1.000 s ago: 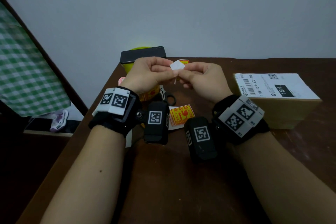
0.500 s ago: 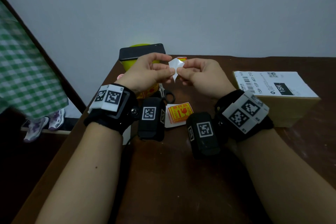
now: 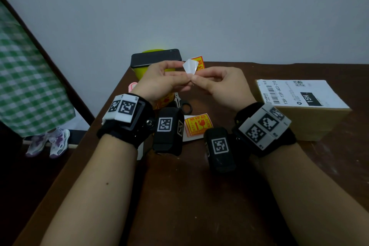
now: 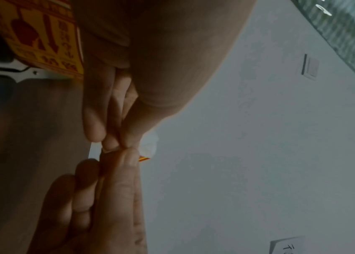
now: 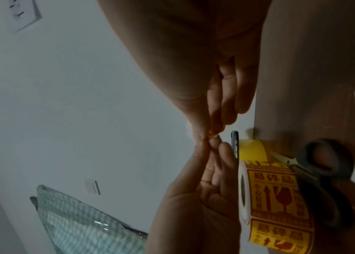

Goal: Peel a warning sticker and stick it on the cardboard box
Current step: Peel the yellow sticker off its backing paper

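Both hands are raised over the table and meet fingertip to fingertip. My left hand [image 3: 186,79] pinches the white backing paper [image 3: 190,66] of a small warning sticker. My right hand [image 3: 195,79] pinches the yellow and red sticker [image 3: 200,63], which shows behind the backing. In the left wrist view the backing [image 4: 149,144] sits by my left thumb and a yellow edge [image 4: 144,159] by a right fingertip. The cardboard box [image 3: 311,124] with a white shipping label [image 3: 299,94] stands on the table to the right, apart from both hands.
A second warning sticker [image 3: 197,127] lies on the dark wooden table [image 3: 189,195] between my wrists. A sticker roll [image 5: 276,197] and black-handled scissors [image 5: 324,171] lie under my hands. A black phone [image 3: 155,58] rests on a yellow bowl [image 3: 142,70] at the back. A person's shoes [image 3: 49,142] stand left of the table.
The white backing has spread further away from the yellow sticker, and more of the sticker's face shows. Both hands have stayed together, a little higher. Shoes came into view at left.
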